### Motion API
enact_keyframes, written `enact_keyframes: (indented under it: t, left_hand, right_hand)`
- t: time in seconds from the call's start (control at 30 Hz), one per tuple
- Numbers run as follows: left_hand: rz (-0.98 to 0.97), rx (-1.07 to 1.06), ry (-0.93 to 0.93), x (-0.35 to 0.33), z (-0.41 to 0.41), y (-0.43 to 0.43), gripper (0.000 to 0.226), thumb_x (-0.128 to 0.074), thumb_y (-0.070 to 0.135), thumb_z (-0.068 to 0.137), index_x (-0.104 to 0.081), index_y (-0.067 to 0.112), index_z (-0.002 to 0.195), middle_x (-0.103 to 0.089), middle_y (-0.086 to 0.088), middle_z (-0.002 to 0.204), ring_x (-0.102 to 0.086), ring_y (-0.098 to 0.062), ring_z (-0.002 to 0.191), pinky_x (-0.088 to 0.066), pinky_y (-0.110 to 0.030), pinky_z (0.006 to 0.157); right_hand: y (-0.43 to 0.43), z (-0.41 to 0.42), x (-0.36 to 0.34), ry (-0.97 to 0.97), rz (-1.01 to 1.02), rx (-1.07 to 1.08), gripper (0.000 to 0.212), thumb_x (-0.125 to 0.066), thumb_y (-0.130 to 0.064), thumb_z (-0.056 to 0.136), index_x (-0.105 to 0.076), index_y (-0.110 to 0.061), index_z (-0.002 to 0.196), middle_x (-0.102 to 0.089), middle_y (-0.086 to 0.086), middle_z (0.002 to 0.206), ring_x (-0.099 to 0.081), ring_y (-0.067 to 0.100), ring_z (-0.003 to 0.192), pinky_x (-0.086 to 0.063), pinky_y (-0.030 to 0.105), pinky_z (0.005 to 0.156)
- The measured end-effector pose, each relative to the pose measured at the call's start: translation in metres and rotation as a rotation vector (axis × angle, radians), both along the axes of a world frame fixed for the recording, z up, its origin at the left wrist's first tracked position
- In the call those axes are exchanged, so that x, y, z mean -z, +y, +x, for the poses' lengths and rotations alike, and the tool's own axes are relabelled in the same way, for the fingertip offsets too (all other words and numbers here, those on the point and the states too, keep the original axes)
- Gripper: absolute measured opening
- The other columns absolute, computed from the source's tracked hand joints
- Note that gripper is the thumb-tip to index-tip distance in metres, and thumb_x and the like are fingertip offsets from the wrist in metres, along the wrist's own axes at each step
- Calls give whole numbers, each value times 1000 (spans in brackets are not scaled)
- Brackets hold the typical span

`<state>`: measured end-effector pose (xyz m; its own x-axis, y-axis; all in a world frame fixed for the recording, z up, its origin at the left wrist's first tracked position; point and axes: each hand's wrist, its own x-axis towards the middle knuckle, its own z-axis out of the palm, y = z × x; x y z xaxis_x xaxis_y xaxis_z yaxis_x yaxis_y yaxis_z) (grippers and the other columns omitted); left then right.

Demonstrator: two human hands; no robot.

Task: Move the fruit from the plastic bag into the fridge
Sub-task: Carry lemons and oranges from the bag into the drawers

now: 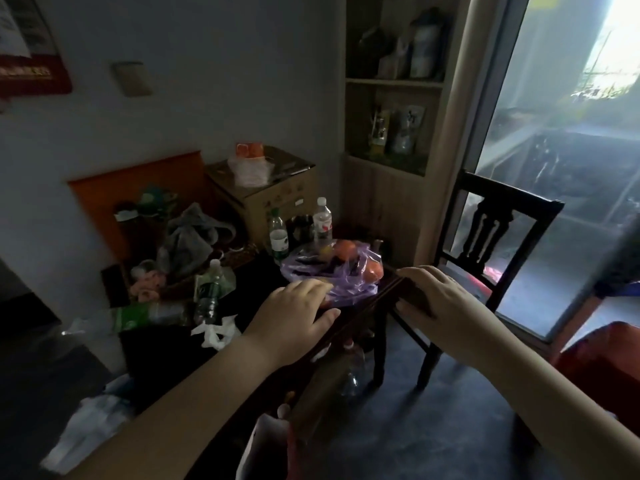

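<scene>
Dim light and blur leave much unreadable: the left hand (294,311) covers the near edge of the purple plastic bag (332,271), hiding whether its fingertips grip the film. Only two orange fruits (346,250) show clearly; other contents are dark shapes. The right hand (436,296) masks the table (353,306) corner beneath it. Bottle (322,221) labels are illegible, and shelf (394,83) items smear together.

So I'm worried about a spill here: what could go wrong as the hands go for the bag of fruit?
The purple plastic bag lies open and flat near the table corner, so an orange at its edge could roll off. Water bottles stand just behind and might topple if the bag is dragged. Left hand and right hand are both open, gripping nothing yet.
</scene>
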<state>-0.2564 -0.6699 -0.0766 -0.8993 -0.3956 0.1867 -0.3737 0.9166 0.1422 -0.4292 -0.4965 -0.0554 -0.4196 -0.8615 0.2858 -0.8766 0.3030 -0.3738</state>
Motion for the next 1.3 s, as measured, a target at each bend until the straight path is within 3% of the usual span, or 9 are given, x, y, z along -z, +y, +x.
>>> enact_keyframes:
  t: [0.13, 0.33, 0.53, 0.73, 0.87, 1.07, 1.17, 1.3]
  left_hand:
    - [28, -14, -31, 13, -64, -5, 53, -32, 51, 97, -33, 24, 143, -38, 8, 145, -30, -9, 135, -25, -27, 107]
    - [69, -70, -83, 43, -109, -24, 54, -32, 51, 97, -33, 24, 143, -38, 9, 145, -32, -8, 134, -27, -27, 107]
    - [98, -122, -54, 57, -139, -78, 53, -33, 49, 98, -32, 23, 144, -36, 9, 146, -29, -9, 135, -24, -25, 107]
    - [105, -147, -154, 92, -176, -144, 59, -28, 50, 97, -25, 20, 148, -21, 1, 155, -21, -17, 142, -18, -31, 113]
    - [-5, -97, -213, 110, -200, -201, 58, -31, 44, 92, -41, 14, 141, -41, -7, 147, -36, -24, 137, -24, -37, 111]
    - [62, 16, -331, 153, -239, -254, 56, -30, 32, 100, -11, 17, 150, -5, -2, 159, 2, -18, 146, 4, -33, 115]
    - [114, 49, -391, 171, -260, -267, 55, -29, 31, 102, -11, 14, 150, -2, -2, 159, 3, -18, 146, 4, -32, 115]
    - [241, 45, -402, 190, -292, -277, 55, -33, 30, 100, -17, 10, 149, -12, -4, 158, -8, -18, 145, -7, -30, 116]
  right_hand:
    - [7, -80, 4, -48, -20, 54, 44, -59, -32, 88, -52, -23, 130, -54, -6, 126, -54, 15, 111, -45, 28, 92]
    - [-23, -130, 48, -107, 32, -10, 43, -58, -31, 89, -52, -23, 130, -53, -5, 128, -52, 14, 116, -43, 25, 94]
    - [-103, -157, 74, -115, 72, -123, 43, -56, -28, 91, -50, -21, 133, -51, -6, 133, -47, 13, 123, -31, 15, 96]
    - [-194, -191, 115, -169, 173, -186, 40, -52, -26, 93, -48, -20, 133, -48, -6, 136, -46, 14, 124, -41, 27, 100]
    - [-256, -218, 138, -73, 241, -204, 41, -46, -25, 94, -49, -12, 133, -49, 3, 136, -46, 22, 126, -39, 34, 103]
    - [-319, -248, 177, -17, 334, -257, 44, -59, -19, 85, -55, -5, 127, -54, 12, 133, -50, 31, 123, -39, 40, 105]
    - [-337, -262, 188, -31, 360, -251, 44, -54, -15, 87, -53, -4, 129, -52, 13, 135, -49, 31, 125, -36, 38, 105]
    - [-361, -282, 205, -104, 495, -272, 45, -43, -18, 96, -41, -14, 140, -41, 1, 146, -42, 20, 131, -34, 31, 106]
